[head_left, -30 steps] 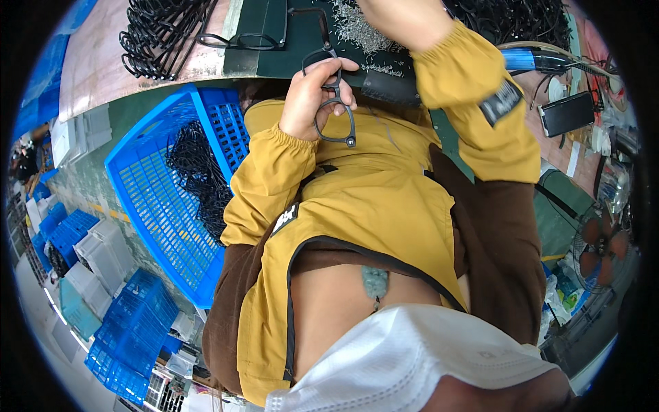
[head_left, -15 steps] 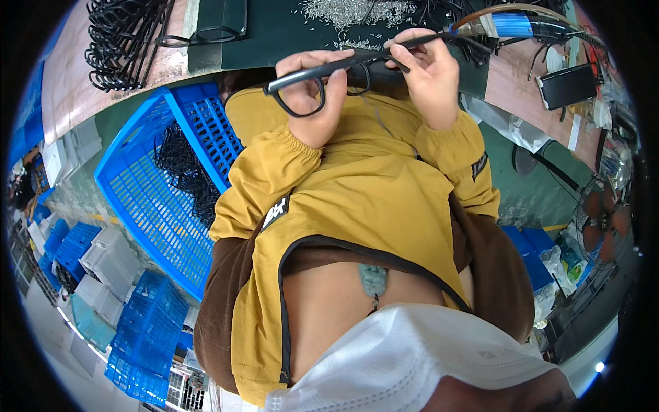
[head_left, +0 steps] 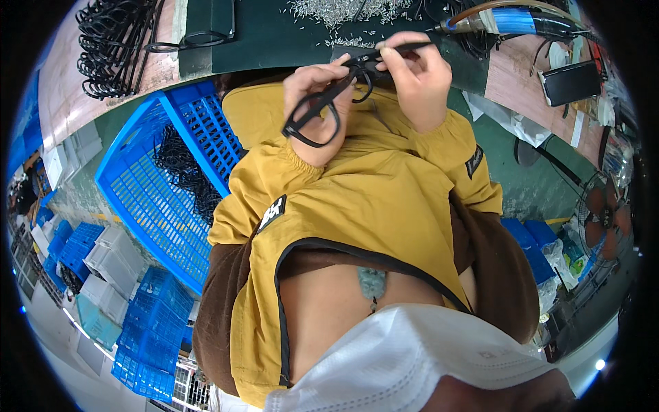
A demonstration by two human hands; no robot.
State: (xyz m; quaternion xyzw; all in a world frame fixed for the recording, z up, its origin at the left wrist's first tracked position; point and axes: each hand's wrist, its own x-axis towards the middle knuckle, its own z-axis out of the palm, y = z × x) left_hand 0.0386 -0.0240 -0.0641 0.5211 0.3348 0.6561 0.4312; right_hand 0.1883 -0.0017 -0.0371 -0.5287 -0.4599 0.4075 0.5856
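Observation:
A black eyeglass frame is held up over my lap, close to the table's near edge, tilted with one lens rim hanging toward me. My left hand is closed on its front, the thumb and fingers pinching near the bridge. At the hinge end my right hand pinches a black temple arm between thumb and fingers. The hinge itself is too small to make out. Just beyond the hands, many tiny clear or silvery pieces lie heaped and scattered on the dark green mat.
A blue-banded powered screwdriver lies at the right. Black eyeglass frames are stacked at the left, with another pair beside them. A blue basket with black parts stands left of my lap. A fan is at far right.
The eyeglass frame has turned in my hands, its front now steeper and its near lens rim lower and facing me more. My right hand has shifted slightly left.

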